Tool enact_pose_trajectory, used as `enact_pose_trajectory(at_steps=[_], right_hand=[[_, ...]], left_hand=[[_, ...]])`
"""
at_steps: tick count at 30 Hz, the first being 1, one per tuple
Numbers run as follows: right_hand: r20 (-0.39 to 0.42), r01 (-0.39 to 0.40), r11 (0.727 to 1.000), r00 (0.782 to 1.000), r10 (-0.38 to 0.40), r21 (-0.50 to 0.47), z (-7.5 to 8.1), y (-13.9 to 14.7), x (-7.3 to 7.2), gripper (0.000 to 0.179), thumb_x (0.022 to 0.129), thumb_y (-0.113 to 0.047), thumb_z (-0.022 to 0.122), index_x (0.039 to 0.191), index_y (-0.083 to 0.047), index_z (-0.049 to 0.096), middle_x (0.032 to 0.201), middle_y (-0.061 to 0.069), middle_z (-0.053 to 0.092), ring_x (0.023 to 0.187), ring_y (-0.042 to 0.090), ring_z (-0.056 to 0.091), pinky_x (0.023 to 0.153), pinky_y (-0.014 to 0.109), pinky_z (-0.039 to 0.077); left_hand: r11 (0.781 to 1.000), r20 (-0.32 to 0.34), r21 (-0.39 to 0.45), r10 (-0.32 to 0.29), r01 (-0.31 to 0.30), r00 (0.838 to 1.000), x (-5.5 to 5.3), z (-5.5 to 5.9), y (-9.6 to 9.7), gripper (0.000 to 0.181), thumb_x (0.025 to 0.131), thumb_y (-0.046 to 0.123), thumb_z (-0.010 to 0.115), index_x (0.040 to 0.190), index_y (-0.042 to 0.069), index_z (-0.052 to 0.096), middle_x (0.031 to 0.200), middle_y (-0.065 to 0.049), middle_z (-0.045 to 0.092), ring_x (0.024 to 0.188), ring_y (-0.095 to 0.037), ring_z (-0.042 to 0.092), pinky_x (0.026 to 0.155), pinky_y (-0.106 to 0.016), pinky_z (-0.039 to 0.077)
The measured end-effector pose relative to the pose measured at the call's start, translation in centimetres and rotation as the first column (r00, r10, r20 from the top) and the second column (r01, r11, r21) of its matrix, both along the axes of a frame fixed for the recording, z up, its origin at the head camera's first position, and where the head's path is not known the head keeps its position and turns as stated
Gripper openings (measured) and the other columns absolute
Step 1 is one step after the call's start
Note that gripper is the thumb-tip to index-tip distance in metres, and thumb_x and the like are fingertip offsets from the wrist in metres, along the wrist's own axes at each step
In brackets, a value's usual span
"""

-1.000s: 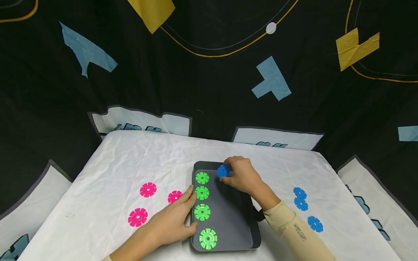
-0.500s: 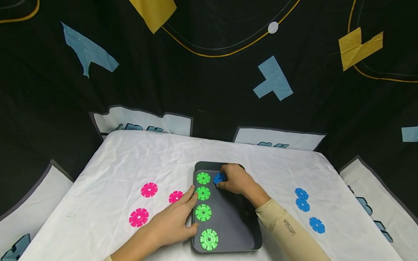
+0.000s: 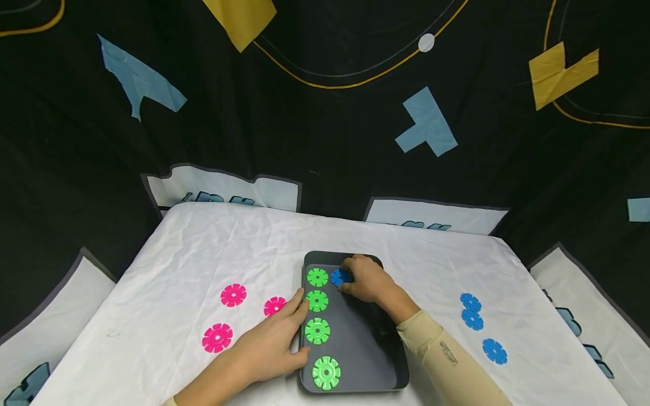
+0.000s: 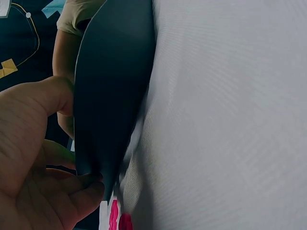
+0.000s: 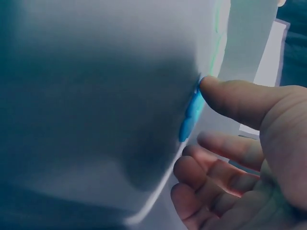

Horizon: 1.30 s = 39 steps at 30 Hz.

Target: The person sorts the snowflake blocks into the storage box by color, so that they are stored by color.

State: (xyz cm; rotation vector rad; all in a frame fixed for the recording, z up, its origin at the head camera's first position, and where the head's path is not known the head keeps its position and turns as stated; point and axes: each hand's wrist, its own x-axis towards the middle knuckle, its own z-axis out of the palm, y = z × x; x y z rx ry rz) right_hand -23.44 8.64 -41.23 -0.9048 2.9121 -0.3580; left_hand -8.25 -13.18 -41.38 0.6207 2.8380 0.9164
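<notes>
A dark grey baking tray [image 3: 363,355] lies on the white cloth, with a column of several green notched plastic discs [image 3: 317,331] along its left side. My left hand [image 3: 266,347] rests against the tray's left wall, thumb and fingertips at the rim [image 4: 76,91], fingers fairly straight. Inside the tray's far end, my right hand [image 3: 369,279] pinches a blue notched plastic disc [image 3: 337,277] beside the farthest green one. The right wrist view has the thumb on the upper edge of the blue disc [image 5: 191,117] and the index fingertip near its lower end.
Pink discs [image 3: 217,338] lie on the cloth left of the tray, one partly behind my left hand. Several blue discs [image 3: 495,351] lie to the right, two of them touching. A dark curtain [image 3: 315,141] with tape pieces hangs behind the table.
My right hand has lowered the blue disc and brought it left, from above the tray's far end to its floor beside the green disc. The left hand stays at the tray wall.
</notes>
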Motion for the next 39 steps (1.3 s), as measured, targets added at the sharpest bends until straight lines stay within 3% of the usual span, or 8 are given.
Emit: enact_pose_trajectory(at_steps=[14, 19, 25, 39], right_hand=[[-0.054, 0.029, 0.989, 0.998, -0.037, -0.148, 2.9, 2.9, 1.4, 0.045, 0.084, -0.025, 0.075, 0.122, -0.004, 0.065, 0.113, 0.009, 0.064, 0.101, 0.025, 0.061, 0.084, 0.042, 0.051], [-0.05, 0.075, 0.984, 0.995, -0.084, -0.164, 3.4, 4.9, 1.7, 0.044, 0.085, -0.024, 0.075, 0.122, -0.004, 0.065, 0.112, 0.01, 0.064, 0.089, 0.023, 0.061, 0.076, 0.04, 0.051], [-0.042, 0.154, 0.974, 0.986, -0.163, -0.165, 3.3, 7.6, 1.6, 0.043, 0.085, -0.026, 0.074, 0.122, -0.006, 0.065, 0.111, 0.01, 0.063, 0.076, 0.015, 0.055, 0.065, 0.034, 0.048], [-0.129, 0.236, 0.954, 0.956, -0.262, -0.185, 2.5, 13.9, 2.2, 0.038, 0.082, -0.021, 0.075, 0.115, -0.003, 0.067, 0.101, 0.01, 0.066, 0.077, 0.02, 0.057, 0.067, 0.037, 0.047]], left_hand=[[1.0, 0.004, 0.007, 0.014, -0.014, 1.0, 0.0, -0.1, 0.1, 0.082, 0.082, 0.031, 0.069, 0.148, -0.003, 0.035, 0.16, -0.015, 0.018, 0.141, -0.023, 0.031, 0.105, -0.043, 0.039], [1.0, -0.001, 0.011, 0.018, -0.018, 1.0, 0.1, -0.1, 0.2, 0.082, 0.082, 0.03, 0.069, 0.148, -0.004, 0.034, 0.16, -0.015, 0.018, 0.14, -0.023, 0.031, 0.105, -0.043, 0.039], [1.0, 0.0, 0.01, 0.028, -0.028, 1.0, 0.0, -0.2, 0.2, 0.082, 0.081, 0.031, 0.069, 0.148, -0.003, 0.035, 0.16, -0.014, 0.019, 0.14, -0.023, 0.033, 0.104, -0.043, 0.04], [1.0, -0.021, 0.009, 0.028, -0.028, 0.999, 0.1, -0.2, 0.2, 0.082, 0.081, 0.031, 0.068, 0.148, -0.004, 0.036, 0.159, -0.015, 0.02, 0.139, -0.022, 0.033, 0.105, -0.042, 0.04]])
